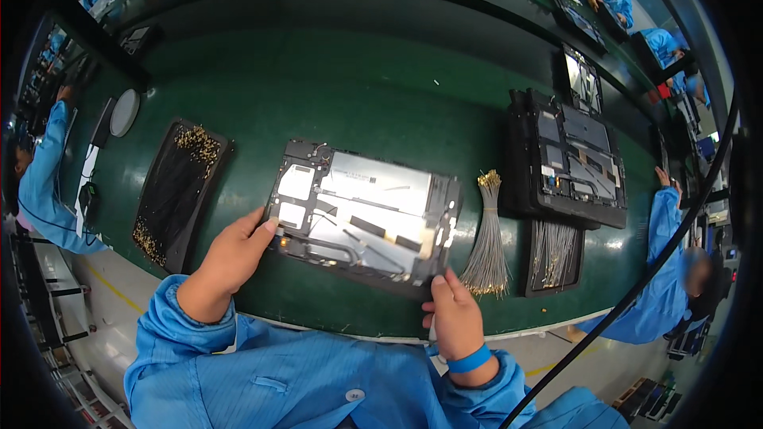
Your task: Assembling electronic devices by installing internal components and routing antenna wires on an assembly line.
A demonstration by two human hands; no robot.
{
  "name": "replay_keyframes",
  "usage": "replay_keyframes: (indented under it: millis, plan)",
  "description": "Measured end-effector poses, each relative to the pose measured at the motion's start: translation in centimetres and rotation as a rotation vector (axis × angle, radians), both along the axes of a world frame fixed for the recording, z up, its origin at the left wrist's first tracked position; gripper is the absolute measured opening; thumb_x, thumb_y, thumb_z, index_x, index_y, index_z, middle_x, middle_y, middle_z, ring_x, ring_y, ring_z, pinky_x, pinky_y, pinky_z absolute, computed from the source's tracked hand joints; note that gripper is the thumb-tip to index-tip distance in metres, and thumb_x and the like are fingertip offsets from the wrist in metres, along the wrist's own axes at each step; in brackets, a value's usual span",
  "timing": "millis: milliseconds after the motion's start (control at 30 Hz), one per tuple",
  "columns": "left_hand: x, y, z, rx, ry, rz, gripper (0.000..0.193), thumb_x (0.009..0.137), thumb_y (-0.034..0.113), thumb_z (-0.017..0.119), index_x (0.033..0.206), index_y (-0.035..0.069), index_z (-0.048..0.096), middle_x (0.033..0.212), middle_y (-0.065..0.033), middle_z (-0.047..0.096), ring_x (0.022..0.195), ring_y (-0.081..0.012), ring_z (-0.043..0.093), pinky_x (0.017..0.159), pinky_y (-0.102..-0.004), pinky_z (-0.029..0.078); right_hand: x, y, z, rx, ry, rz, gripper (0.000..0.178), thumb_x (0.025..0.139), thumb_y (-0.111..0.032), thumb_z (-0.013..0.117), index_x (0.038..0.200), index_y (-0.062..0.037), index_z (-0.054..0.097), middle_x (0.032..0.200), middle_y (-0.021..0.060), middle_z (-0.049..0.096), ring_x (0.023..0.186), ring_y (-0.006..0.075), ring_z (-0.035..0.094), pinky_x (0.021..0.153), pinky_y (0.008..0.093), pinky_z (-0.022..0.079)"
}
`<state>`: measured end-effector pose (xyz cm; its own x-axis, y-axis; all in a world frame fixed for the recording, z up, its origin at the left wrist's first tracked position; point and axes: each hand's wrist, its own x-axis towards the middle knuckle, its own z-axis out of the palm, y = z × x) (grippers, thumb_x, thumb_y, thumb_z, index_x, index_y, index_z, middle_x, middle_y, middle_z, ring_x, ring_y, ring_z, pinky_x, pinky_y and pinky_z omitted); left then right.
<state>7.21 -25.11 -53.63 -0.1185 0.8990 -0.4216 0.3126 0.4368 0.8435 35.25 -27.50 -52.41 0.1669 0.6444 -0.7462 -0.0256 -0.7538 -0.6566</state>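
Observation:
A tablet body with its back off (369, 210) shows silvery battery cells, black strips and small boards. It is held level above the bench, in front of my chest, with a dark tray or backing showing along its near edge. My left hand (230, 258) grips its left end, thumb on top. At the near right corner my right hand (457, 314) closes on it with thumb and fingers; a blue band circles that wrist. Just right of the tablet lies a tied bundle of thin grey cables with gold ends (489, 242).
A black tray of black cables with gold tips (179, 191) lies left. Dark trays bearing another open tablet (576, 155) are stacked at right, beside a tray of grey cables (554, 258). A round grey dish (125, 113) stands far left. Co-workers sit on both sides; a black cable (636, 286) crosses at right.

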Motion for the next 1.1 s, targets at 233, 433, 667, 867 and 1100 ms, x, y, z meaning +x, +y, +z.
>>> replay_keyframes:
  millis: [233,433,667,867,1100]
  plan:
    - [1.2,0.7,-0.4,0.02,-0.405,0.496,0.042,0.086,0.024,0.042,0.118,-0.003,0.037,0.103,-0.007,0.052,0.099,-0.0149,0.046,0.088,-0.0301,0.034,-1.9,0.5,-1.0,-0.058,0.321,-0.141,0.028,0.078,-0.026,0.056,0.093,-0.0037,0.046,0.071,0.0041,0.05,0.051,0.0116,0.048,0.042,0.0227,0.04]
    - [6.8,-1.0,0.7,-0.501,-1.134,0.205,0.036,0.084,0.037,0.042,0.104,0.007,0.046,0.093,-0.007,0.055,0.081,-0.0173,0.056,0.067,-0.0288,0.047,-7.2,3.5,-0.2,-0.06,0.597,0.038,0.03,0.076,-0.029,0.058,0.09,-0.0037,0.048,0.066,0.002,0.049,0.051,0.0079,0.047,0.042,0.0201,0.038]
    - [5.8,7.9,0.3,-0.186,-1.117,0.685,0.02,0.077,0.018,0.057,0.09,0.006,0.047,0.06,-0.0063,0.055,0.049,-0.0132,0.055,0.039,-0.0195,0.048,-3.3,3.5,3.3,0.022,0.339,0.102,0.045,0.081,-0.025,0.053,0.117,-0.0019,0.04,0.067,0.0007,0.048,0.051,0.0062,0.043,0.044,0.0183,0.036]
    - [2.4,18.9,-0.1,0.123,-1.363,0.727,0.043,0.078,0.029,0.058,0.101,-0.004,0.041,0.09,-0.0137,0.049,0.084,-0.0183,0.051,0.075,-0.0281,0.048,3.9,2.5,5.7,0.262,-0.119,-0.161,0.04,0.084,-0.023,0.048,0.115,0.0001,0.037,0.087,0.0097,0.054,0.055,0.0117,0.05,0.042,0.0223,0.041]
    - [21.4,11.8,3.1,-0.134,-0.717,-0.256,0.087,0.077,0.045,0.053,0.127,-0.009,0.006,0.108,-0.0156,0.046,0.084,-0.0163,0.047,0.076,-0.0274,0.04,15.6,10.1,6.7,0.591,-0.79,-0.551,0.058,0.081,-0.041,0.045,0.123,-0.0024,0.033,0.087,0.0065,0.051,0.056,0.0102,0.042,0.04,0.0211,0.032]
